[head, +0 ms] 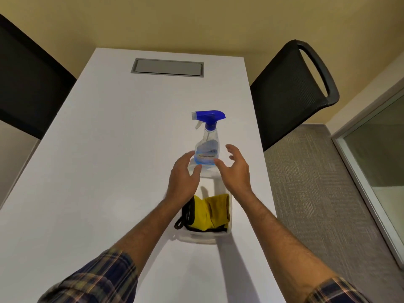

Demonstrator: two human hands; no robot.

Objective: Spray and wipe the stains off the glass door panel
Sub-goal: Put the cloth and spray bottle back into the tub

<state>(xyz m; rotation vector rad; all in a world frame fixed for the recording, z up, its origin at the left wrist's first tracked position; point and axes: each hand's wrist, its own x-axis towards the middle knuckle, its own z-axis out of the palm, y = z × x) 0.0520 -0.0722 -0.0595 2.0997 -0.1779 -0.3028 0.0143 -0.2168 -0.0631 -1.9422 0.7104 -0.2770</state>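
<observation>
A clear spray bottle (207, 141) with a blue trigger head stands upright at the far end of a clear plastic bin (203, 236) on the white table (105, 149). A yellow cloth (209, 212) with black trim lies in the near end of the bin. My left hand (182, 179) and my right hand (235, 169) hover over the bin on either side of the bottle's base. Both have relaxed, spread fingers and hold nothing. The glass door panel (380, 154) shows at the right edge of the view.
A black mesh chair (290, 90) stands at the table's right side and another dark chair (28, 79) at the left. A grey cable hatch (168, 67) sits in the far tabletop. Grey carpet (310, 193) lies between the table and the glass panel.
</observation>
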